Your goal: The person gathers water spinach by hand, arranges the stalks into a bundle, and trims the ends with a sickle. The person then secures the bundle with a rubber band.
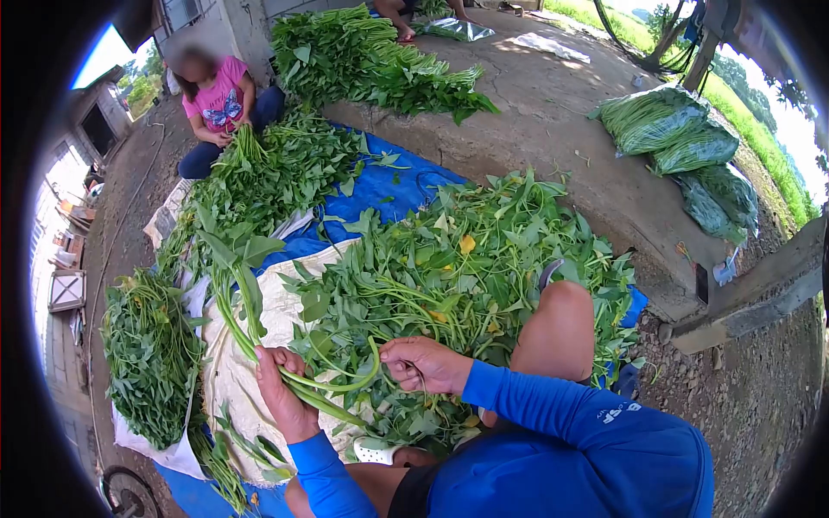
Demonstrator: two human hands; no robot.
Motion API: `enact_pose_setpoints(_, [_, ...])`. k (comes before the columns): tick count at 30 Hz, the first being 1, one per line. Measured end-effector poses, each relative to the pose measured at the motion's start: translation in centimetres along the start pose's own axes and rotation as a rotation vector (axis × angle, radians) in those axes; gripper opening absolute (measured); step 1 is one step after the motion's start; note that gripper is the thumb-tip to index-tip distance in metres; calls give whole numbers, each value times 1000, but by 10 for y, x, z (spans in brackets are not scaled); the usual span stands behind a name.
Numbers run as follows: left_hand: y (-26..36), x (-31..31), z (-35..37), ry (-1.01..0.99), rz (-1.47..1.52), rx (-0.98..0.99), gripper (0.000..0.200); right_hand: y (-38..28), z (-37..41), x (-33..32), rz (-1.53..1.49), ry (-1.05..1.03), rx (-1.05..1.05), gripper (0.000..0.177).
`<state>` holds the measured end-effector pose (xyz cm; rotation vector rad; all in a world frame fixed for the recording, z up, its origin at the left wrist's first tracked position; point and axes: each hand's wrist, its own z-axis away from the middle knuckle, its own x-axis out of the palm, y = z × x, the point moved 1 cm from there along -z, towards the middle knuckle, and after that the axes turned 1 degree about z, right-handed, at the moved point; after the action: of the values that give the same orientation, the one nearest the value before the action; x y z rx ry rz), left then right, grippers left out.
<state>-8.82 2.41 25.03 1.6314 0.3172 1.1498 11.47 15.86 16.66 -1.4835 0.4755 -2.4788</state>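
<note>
Several long green leafy stems (230, 312) are held in my left hand (283, 388), whose fingers wrap round them above a pale sack (259, 380). Their leaves point up and away from me; the cut ends reach down to the right. My right hand (419, 364) is closed in a pinch on one curved stem (373, 367) that bends back towards the left hand. Under and beyond my right hand spreads a large heap of loose leafy stems (484, 259) with a few yellow leaves, lying against my bent knee.
A person (220, 104) in a pink shirt handles greens at the upper left. Bundled greens (363, 60) lie on the concrete ledge (535, 129), with bagged greens (661, 121) at right. A full sack of greens (151, 354) stands left on the blue tarp (380, 190). Another person's legs show at the top.
</note>
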Motion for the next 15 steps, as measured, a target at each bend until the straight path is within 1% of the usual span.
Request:
enact_pose_setpoints(2, [-1,2,-1,1,-6,9,42,-3,-3,-4,-24,-3,-14,11])
enact_pose_setpoints(5, [0,7,0,13,-5,30,42,-7,3,1,79,25,-53,6])
enact_pose_setpoints(8, [1,9,1,40,20,54,41,-5,-2,-6,200,40,-103,3])
enact_pose_setpoints(11, [11,18,-1,69,35,87,42,-17,-1,-15,372,150,-145,8])
enact_pose_setpoints(12, [13,16,-6,80,23,110,42,-36,11,-10,528,196,-201,10])
enact_pose_setpoints(13, [18,14,-4,111,-6,117,42,-55,10,-17,717,291,-389,11])
enact_pose_setpoints(14, [19,8,-3,127,14,100,39,-83,14,-35,940,369,-474,17])
enact_pose_setpoints(15, [23,7,-4,155,23,73,36,-117,22,-45,1213,521,-574,21])
